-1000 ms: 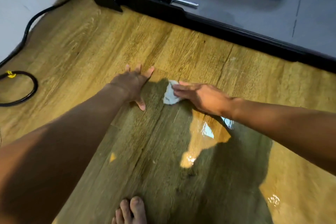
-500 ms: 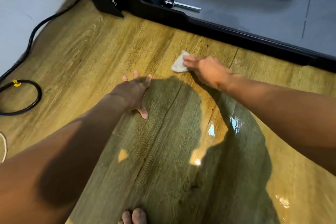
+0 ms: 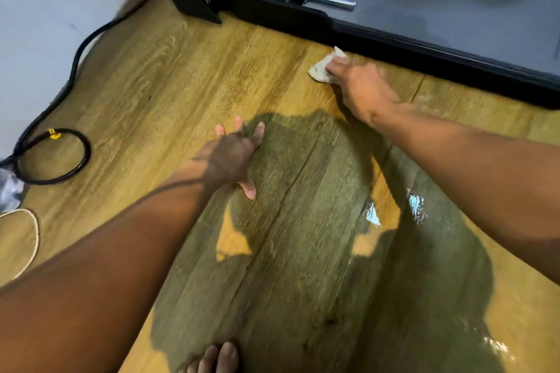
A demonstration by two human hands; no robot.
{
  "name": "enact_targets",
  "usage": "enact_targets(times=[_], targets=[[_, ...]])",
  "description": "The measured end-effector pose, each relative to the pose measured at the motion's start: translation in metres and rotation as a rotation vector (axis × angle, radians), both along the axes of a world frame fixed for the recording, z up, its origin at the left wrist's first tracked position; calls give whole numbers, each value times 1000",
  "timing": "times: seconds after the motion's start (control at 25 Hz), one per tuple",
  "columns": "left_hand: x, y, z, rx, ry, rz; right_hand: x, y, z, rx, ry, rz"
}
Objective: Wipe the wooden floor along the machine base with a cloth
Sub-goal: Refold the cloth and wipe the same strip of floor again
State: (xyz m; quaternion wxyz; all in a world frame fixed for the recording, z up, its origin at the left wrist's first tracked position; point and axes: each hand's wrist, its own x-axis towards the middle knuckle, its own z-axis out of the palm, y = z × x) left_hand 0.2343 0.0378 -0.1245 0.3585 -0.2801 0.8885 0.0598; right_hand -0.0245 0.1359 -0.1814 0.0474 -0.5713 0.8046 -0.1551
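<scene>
A small whitish cloth (image 3: pixel 321 67) lies on the wooden floor (image 3: pixel 188 76), right beside the black base rail (image 3: pixel 424 48) of the machine. My right hand (image 3: pixel 360 88) presses on the cloth with its fingers over it; most of the cloth is hidden under them. My left hand (image 3: pixel 233 157) rests flat on the floor with fingers spread, nearer to me and to the left, holding nothing.
A black cable (image 3: pixel 72 70) runs along the grey wall at left and ends in a coil (image 3: pixel 54 157) with a yellow tie. A chrome pin (image 3: pixel 327 0) sticks out of the machine. Wet glints (image 3: pixel 415 206) show on the floor. My bare toes (image 3: pixel 218 357) are at the bottom edge.
My right hand has pushed the cloth away from me, from beside my left hand up to the black base rail. My left hand has stayed planted on the floor.
</scene>
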Motion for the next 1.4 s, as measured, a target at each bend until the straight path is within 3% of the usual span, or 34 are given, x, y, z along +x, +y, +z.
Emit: enact_targets(times=[0.12,0.2,0.4,0.48,0.64,0.68,0.84,0.88,1.0,1.08,1.28,1.32,1.36,1.4], targets=[[-1,-1,2,23,2,10,57,28,5,-5,-26,265],[-1,1,4,30,-12,17,47,25,13,28,-13,379],[4,0,5,43,5,15,14,-7,19,93,-96,-285],[9,-1,6,43,33,16,62,6,15,79,-121,-157],[26,-27,10,23,15,-12,118,44,18,85,-65,452],[33,-36,12,3,-23,19,107,38,23,105,-32,428],[56,-52,18,39,-69,100,94,15,27,134,-94,-115],[57,-52,19,62,-60,89,115,24,23,149,-74,-34],[53,-51,20,86,-63,63,190,69,14,38,-186,474],[50,-50,22,68,-83,34,194,78,20,135,-151,669],[51,-52,23,61,-97,-11,186,49,41,211,-102,89],[51,-53,22,52,-100,-20,201,56,40,217,-111,136],[51,-54,21,40,-102,-29,221,68,30,210,-156,323],[52,-55,19,27,-104,-41,243,84,28,230,-348,513]])
